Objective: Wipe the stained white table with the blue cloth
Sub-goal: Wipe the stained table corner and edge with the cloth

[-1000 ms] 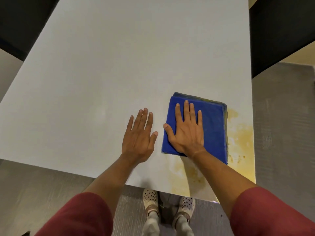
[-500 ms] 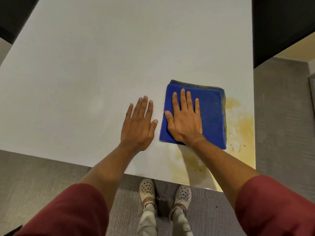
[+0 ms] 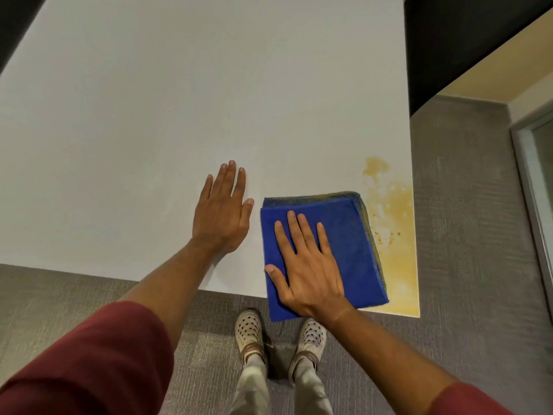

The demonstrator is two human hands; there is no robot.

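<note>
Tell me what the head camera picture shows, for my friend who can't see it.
A person's right hand presses flat on a folded blue cloth at the near edge of a white table, beside a yellow stain in the table's near right corner. The left hand rests flat on the table just left of the cloth.

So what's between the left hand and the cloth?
Nothing: in the head view only a narrow strip of bare white table separates the left hand from the cloth, which lies under the flat right hand.
</note>
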